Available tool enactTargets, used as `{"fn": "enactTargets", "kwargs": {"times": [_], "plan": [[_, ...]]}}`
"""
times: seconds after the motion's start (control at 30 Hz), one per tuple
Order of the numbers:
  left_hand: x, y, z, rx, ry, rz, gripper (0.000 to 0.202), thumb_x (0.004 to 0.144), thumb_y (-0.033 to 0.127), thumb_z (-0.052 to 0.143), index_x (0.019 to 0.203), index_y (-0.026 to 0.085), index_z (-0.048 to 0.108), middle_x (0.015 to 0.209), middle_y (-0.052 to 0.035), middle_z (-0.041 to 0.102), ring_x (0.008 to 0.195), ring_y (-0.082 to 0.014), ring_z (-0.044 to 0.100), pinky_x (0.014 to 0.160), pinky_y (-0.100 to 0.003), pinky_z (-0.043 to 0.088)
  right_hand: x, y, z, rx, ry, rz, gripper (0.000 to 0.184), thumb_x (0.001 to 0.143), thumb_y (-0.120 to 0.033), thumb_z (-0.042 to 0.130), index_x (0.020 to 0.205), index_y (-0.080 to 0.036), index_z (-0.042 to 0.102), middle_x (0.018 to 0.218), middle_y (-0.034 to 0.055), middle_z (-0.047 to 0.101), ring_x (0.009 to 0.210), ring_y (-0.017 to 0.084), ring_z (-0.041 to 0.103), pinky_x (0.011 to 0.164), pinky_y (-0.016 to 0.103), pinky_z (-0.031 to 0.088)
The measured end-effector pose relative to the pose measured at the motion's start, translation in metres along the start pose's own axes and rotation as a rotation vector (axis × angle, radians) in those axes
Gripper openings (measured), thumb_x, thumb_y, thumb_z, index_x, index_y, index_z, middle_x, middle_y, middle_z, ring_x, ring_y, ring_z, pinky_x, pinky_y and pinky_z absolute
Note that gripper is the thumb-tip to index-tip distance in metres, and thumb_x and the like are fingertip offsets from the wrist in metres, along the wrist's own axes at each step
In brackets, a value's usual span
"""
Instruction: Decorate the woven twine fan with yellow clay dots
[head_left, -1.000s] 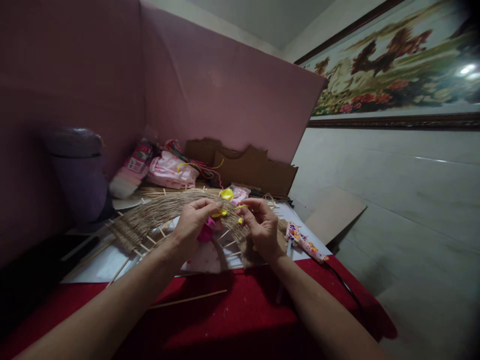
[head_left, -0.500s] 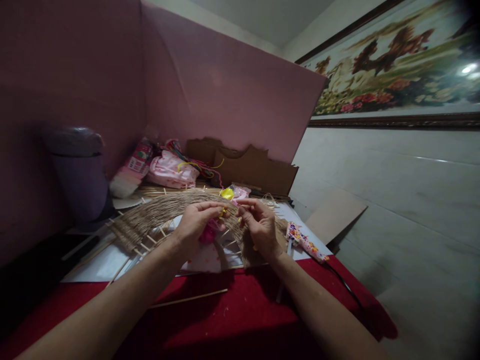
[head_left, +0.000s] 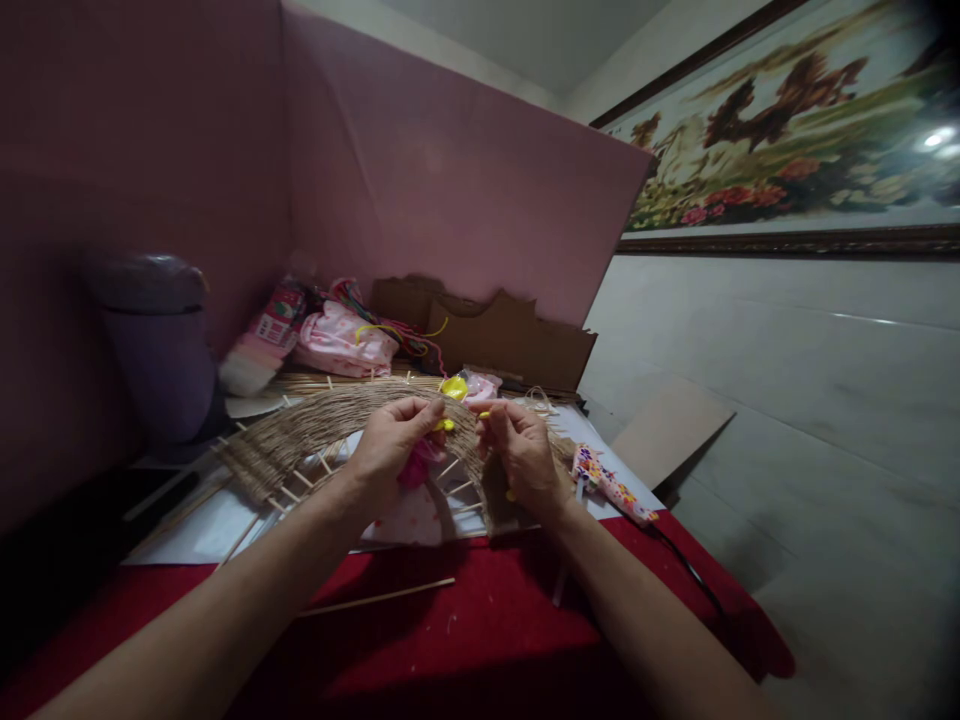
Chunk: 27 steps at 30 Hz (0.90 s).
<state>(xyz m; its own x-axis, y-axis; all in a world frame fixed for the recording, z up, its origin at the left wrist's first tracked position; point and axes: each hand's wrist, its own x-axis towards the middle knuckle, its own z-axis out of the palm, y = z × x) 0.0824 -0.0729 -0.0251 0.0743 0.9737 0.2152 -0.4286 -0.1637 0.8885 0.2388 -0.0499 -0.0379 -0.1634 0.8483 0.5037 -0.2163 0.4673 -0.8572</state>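
Note:
A half-round fan of brown jute cord woven over thin wooden sticks lies on white paper on the table. My left hand hovers over its middle, fingers pinched on a yellow strand, with something pink tucked under the palm. My right hand is close beside it, fingers curled and pinching the other end of the same yellow strand. The two hands almost touch above the woven arc.
A red cloth covers the table's near side, with a loose stick on it. A patterned glue gun lies right of my hands. Behind are a pink bag, cardboard pieces, a purple bin and pink walls.
The hands have drawn slightly closer together over the weave, the fingers working the yellow strand. Nothing else has moved.

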Motion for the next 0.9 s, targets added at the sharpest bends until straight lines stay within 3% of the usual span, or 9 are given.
{"fn": "enactTargets", "kwargs": {"times": [0.13,0.27,0.37,0.47,0.6,0.7,0.8,0.9], "plan": [[0.0002,0.0004,0.0001,-0.044,0.038,-0.024,0.032,0.064,0.041,0.073,0.067,0.013,0.058,0.053,0.0006,0.059,0.041,-0.0078,0.051,0.041,-0.019,0.041,0.0026,-0.0009,0.0005,0.096,-0.022,0.035,0.029,0.075,-0.045,0.065,0.088,-0.018,0.068,0.071,0.0015,0.064,0.056,0.009,0.052,0.052,0.022,0.045],[-0.0001,0.0005,-0.0017,-0.009,0.042,0.0,0.029,0.055,0.027,0.08,0.064,0.013,0.057,0.051,0.0026,0.057,0.04,-0.0071,0.05,0.041,-0.017,0.04,0.0034,-0.0003,-0.0003,0.096,0.013,0.053,0.023,0.066,-0.032,0.075,0.082,-0.019,0.065,0.065,-0.0014,0.064,0.048,0.008,0.05,0.046,0.02,0.041],[0.0005,-0.0004,-0.0036,0.041,0.05,0.004,0.024,0.061,0.028,0.076,0.066,0.012,0.06,0.055,-0.0018,0.063,0.043,-0.0082,0.053,0.043,-0.019,0.042,0.0036,0.0003,-0.0017,0.166,0.015,0.079,0.026,0.064,-0.039,0.076,0.071,-0.019,0.06,0.054,-0.0038,0.059,0.042,0.008,0.047,0.04,0.019,0.038],[0.001,-0.0013,-0.0044,0.044,0.043,-0.013,0.024,0.066,0.032,0.072,0.073,0.011,0.064,0.063,-0.0057,0.067,0.044,-0.0087,0.054,0.044,-0.019,0.042,0.0037,-0.0002,-0.0024,0.222,0.002,0.118,0.034,0.071,-0.05,0.067,0.067,-0.017,0.06,0.051,-0.0029,0.056,0.041,0.008,0.046,0.039,0.019,0.038],[0.0009,-0.0008,-0.0039,0.035,0.039,-0.018,0.027,0.066,0.033,0.072,0.078,0.01,0.065,0.062,-0.0061,0.067,0.044,-0.0087,0.054,0.043,-0.019,0.042,0.0046,-0.0004,-0.0032,0.242,0.004,0.138,0.027,0.067,-0.04,0.074,0.076,-0.017,0.064,0.062,-0.0026,0.058,0.049,0.007,0.049,0.044,0.018,0.041],[0.0001,0.0009,-0.003,-0.012,0.041,-0.023,0.027,0.06,0.026,0.077,0.078,0.01,0.065,0.06,-0.0044,0.067,0.045,-0.0088,0.054,0.045,-0.019,0.044,0.0058,0.0027,-0.0055,0.208,0.022,0.109,0.028,0.062,-0.034,0.079,0.078,-0.018,0.061,0.065,-0.0038,0.058,0.05,0.007,0.049,0.046,0.018,0.041],[-0.0009,0.0026,-0.0018,-0.048,0.058,-0.032,0.028,0.055,0.026,0.08,0.071,0.012,0.062,0.057,-0.0028,0.065,0.042,-0.0084,0.053,0.042,-0.018,0.041,0.0053,0.0054,-0.0063,0.112,0.003,0.065,0.031,0.078,-0.048,0.061,0.071,-0.018,0.056,0.055,-0.0038,0.054,0.042,0.007,0.043,0.04,0.019,0.035],[-0.002,0.0037,-0.0001,-0.048,0.077,-0.034,0.033,0.058,0.037,0.078,0.065,0.012,0.059,0.052,-0.0024,0.063,0.039,-0.0078,0.051,0.04,-0.017,0.039,-0.0013,0.0007,-0.0025,-0.123,0.082,-0.184,0.03,0.088,-0.044,0.048,0.071,-0.019,0.053,0.058,-0.0019,0.056,0.047,0.009,0.047,0.046,0.022,0.039]]}}
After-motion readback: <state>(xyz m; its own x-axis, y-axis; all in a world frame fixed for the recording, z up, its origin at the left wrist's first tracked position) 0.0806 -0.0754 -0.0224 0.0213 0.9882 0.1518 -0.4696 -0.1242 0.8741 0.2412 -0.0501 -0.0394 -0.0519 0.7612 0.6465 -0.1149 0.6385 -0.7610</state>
